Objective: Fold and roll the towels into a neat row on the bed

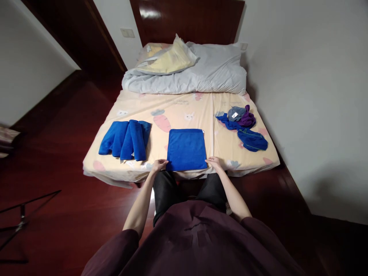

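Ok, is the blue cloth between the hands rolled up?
No, the blue cloth lies flat on the bed, with the left hand at its left edge and the right hand at its right edge.

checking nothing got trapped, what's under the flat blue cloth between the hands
The blue cloth lies on the patterned bedsheet, which shows on both sides; anything directly beneath is covered from view.

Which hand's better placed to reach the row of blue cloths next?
Probably the left hand: it's nearer the row of blue cloths; the right hand is across the flat blue cloth.
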Demonstrator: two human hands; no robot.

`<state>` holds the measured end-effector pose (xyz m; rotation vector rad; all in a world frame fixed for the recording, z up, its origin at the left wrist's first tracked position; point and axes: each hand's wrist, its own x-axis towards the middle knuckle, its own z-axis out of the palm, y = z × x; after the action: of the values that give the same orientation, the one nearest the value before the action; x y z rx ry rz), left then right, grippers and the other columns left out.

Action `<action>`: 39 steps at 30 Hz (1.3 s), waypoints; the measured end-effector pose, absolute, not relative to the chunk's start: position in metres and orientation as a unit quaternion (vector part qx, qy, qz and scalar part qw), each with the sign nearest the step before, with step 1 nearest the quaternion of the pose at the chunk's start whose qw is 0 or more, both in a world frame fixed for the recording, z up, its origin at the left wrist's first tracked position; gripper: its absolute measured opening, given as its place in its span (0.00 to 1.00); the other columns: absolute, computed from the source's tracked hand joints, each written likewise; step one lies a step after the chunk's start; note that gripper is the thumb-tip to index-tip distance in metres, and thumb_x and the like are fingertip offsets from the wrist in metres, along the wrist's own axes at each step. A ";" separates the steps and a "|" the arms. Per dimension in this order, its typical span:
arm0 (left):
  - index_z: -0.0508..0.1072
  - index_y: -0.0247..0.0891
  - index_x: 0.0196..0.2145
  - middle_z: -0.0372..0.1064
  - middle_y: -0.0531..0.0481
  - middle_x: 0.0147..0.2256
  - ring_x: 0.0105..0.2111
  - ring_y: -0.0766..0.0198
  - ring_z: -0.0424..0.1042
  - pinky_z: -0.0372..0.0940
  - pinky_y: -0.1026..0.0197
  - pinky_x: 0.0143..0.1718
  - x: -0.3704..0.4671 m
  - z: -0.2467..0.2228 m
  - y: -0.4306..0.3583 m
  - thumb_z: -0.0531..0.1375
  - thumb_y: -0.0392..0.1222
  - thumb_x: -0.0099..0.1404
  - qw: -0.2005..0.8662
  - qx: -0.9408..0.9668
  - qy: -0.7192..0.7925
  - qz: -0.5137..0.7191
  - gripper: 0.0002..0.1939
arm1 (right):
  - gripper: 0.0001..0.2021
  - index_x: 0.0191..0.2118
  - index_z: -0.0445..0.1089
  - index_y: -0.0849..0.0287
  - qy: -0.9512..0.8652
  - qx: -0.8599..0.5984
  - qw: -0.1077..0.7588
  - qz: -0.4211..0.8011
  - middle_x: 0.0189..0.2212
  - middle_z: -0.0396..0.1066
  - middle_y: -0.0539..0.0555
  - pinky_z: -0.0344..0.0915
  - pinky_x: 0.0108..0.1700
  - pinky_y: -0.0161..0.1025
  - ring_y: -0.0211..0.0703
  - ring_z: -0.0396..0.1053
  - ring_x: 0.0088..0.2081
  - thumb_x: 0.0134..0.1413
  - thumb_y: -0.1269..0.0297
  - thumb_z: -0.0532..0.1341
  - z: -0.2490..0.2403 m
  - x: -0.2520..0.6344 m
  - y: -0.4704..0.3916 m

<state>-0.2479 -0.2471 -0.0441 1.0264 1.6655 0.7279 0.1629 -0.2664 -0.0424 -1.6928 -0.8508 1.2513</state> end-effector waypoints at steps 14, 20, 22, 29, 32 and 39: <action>0.76 0.37 0.52 0.79 0.40 0.44 0.43 0.53 0.77 0.71 0.54 0.46 -0.233 -0.058 -0.116 0.71 0.63 0.50 0.506 0.480 0.603 0.387 0.38 | 0.11 0.34 0.79 0.57 -0.425 -0.652 0.405 0.479 0.39 0.82 0.57 0.76 0.48 0.44 0.49 0.79 0.42 0.42 0.61 0.71 -0.044 0.149 -0.152; 0.80 0.32 0.53 0.78 0.42 0.35 0.35 0.56 0.74 0.69 0.57 0.41 -0.222 -0.057 -0.064 0.64 0.62 0.61 0.466 0.507 0.639 0.342 0.33 | 0.11 0.39 0.80 0.57 -0.448 -0.684 0.382 0.431 0.44 0.83 0.57 0.75 0.58 0.48 0.50 0.80 0.50 0.49 0.69 0.66 -0.049 0.141 -0.084; 0.79 0.31 0.55 0.78 0.42 0.35 0.34 0.57 0.74 0.69 0.57 0.41 -0.220 -0.056 -0.053 0.64 0.60 0.62 0.466 0.504 0.645 0.337 0.33 | 0.12 0.42 0.81 0.58 -0.454 -0.689 0.380 0.418 0.46 0.83 0.58 0.74 0.60 0.48 0.50 0.80 0.51 0.50 0.71 0.65 -0.050 0.139 -0.065; 0.80 0.33 0.54 0.79 0.39 0.47 0.44 0.54 0.76 0.71 0.54 0.51 -0.222 -0.052 -0.042 0.62 0.51 0.64 0.443 0.523 0.642 0.343 0.26 | 0.16 0.46 0.81 0.62 -0.440 -0.700 0.385 0.410 0.52 0.81 0.61 0.71 0.63 0.49 0.50 0.79 0.54 0.53 0.73 0.61 -0.057 0.137 -0.040; 0.79 0.34 0.56 0.79 0.40 0.49 0.48 0.53 0.76 0.71 0.52 0.54 -0.224 -0.049 -0.041 0.60 0.50 0.65 0.442 0.523 0.640 0.348 0.26 | 0.18 0.46 0.81 0.61 -0.446 -0.692 0.404 0.400 0.53 0.80 0.59 0.68 0.66 0.50 0.50 0.76 0.59 0.54 0.74 0.59 -0.057 0.138 -0.040; 0.78 0.31 0.58 0.78 0.40 0.50 0.49 0.52 0.76 0.70 0.49 0.58 -0.226 -0.047 -0.020 0.57 0.46 0.67 0.427 0.536 0.642 0.344 0.26 | 0.22 0.49 0.81 0.65 -0.465 -0.690 0.408 0.377 0.52 0.81 0.60 0.67 0.67 0.47 0.47 0.77 0.57 0.55 0.77 0.53 -0.055 0.143 -0.023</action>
<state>-0.2263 -0.0196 -0.0467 1.3383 1.6051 0.8592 0.1431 -0.0235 -0.0554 -1.7387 -1.1723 0.9500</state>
